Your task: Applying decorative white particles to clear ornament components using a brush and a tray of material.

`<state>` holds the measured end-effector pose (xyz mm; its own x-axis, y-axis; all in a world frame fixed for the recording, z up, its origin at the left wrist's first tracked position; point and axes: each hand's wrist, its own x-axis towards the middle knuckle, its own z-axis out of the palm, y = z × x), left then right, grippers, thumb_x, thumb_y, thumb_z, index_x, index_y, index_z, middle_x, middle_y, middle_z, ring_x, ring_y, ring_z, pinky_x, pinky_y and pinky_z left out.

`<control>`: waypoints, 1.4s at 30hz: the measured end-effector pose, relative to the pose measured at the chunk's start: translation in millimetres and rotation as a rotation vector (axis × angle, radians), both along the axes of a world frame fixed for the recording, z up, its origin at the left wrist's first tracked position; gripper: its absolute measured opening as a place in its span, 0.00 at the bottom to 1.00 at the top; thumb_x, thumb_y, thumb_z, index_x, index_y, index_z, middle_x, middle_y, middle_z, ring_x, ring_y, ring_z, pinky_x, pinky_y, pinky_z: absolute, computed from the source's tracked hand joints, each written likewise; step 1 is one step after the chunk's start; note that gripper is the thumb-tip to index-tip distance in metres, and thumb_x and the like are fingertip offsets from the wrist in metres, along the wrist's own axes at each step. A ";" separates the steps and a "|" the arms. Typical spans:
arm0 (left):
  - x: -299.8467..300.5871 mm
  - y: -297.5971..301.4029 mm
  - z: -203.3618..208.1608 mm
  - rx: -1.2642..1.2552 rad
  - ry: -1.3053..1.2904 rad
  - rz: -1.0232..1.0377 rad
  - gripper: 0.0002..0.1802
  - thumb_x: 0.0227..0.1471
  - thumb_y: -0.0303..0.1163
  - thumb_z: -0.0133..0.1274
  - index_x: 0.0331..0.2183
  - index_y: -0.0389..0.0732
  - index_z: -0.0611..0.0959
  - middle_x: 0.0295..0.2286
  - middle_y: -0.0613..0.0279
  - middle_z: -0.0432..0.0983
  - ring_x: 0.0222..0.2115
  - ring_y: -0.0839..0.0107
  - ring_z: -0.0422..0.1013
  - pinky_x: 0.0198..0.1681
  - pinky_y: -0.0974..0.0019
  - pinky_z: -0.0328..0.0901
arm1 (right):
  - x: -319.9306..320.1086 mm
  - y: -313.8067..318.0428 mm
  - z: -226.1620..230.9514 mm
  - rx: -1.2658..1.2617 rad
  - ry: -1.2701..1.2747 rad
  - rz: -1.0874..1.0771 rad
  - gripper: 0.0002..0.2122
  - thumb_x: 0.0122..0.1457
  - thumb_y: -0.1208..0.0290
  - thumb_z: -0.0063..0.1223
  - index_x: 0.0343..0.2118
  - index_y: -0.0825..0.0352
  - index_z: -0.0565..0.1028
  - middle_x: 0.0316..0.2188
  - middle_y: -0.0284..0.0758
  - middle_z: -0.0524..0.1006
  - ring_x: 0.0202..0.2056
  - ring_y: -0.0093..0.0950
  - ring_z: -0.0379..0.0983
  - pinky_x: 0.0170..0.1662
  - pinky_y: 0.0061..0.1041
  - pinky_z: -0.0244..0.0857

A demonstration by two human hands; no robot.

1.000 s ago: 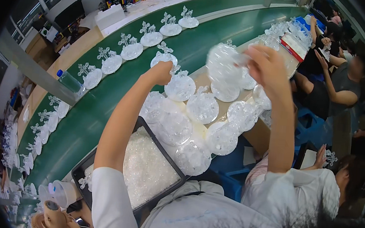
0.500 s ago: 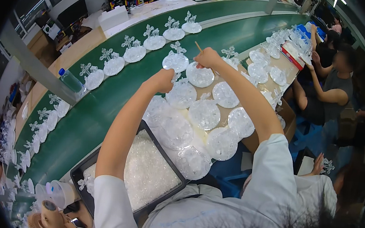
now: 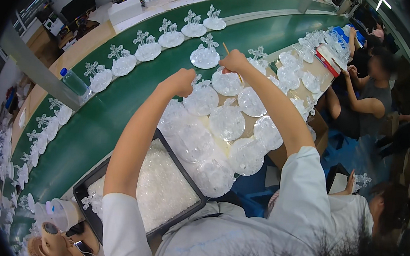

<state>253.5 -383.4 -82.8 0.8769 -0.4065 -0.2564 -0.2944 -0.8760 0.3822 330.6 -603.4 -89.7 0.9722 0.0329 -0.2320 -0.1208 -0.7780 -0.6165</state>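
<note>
My right hand [image 3: 234,62] pinches a thin wooden stick [image 3: 225,47], whose upper end stands out above the fingers. Beneath it lies a clear round disc [image 3: 227,85]. To its left, my left hand [image 3: 181,82] is closed, and its fingertips are turned away, so anything in them is hidden. They are close to another clear disc [image 3: 201,100] with a bit of clear ornament at its edge. Just beyond both hands, a disc bearing a clear cross [image 3: 205,58] sits on the green belt. More clear discs [image 3: 227,122] crowd the table below my hands.
A black tray [image 3: 197,207] of clear granules lies under my left forearm. Along the green belt [image 3: 119,97] stand several cross ornaments [image 3: 148,51]. A bottle [image 3: 73,83] is by a grey post. Co-workers sit at right, near a red-edged box [image 3: 326,63].
The view has shifted slightly, so the belt and discs appear a little higher and further left. Both hands remain over the same discs. More of the stick now shows below my right hand.
</note>
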 end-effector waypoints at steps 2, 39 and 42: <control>-1.0 -0.9 -0.1 -0.017 -0.019 0.006 0.19 0.40 0.19 0.54 0.40 0.31 0.75 0.41 0.38 0.76 0.43 0.44 0.74 0.42 0.53 0.70 | -1.1 0.9 0.5 -0.035 0.003 -0.054 0.12 0.52 0.64 0.61 0.22 0.70 0.81 0.16 0.34 0.80 0.14 0.20 0.74 0.21 0.22 0.67; -102.7 68.6 110.7 -0.175 -0.328 0.151 0.20 0.55 0.43 0.52 0.43 0.37 0.81 0.31 0.49 0.81 0.34 0.52 0.77 0.41 0.55 0.71 | 140.8 -15.5 -3.2 -0.639 -0.734 0.143 0.06 0.57 0.73 0.48 0.34 0.67 0.76 0.33 0.48 0.79 0.39 0.50 0.76 0.42 0.46 0.71; -161.1 86.3 128.1 -0.037 -0.357 0.181 0.19 0.54 0.43 0.53 0.40 0.36 0.81 0.30 0.49 0.81 0.33 0.51 0.77 0.39 0.53 0.70 | 101.9 11.4 58.7 -0.485 -1.098 0.343 0.06 0.55 0.75 0.46 0.27 0.67 0.77 0.29 0.47 0.78 0.34 0.49 0.75 0.37 0.46 0.67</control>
<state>92.4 -297.1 45.3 0.9664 -0.2408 0.0895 -0.2568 -0.9134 0.3158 432.5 -592.0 -31.1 0.6180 0.4610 0.6368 0.5299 -0.8426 0.0958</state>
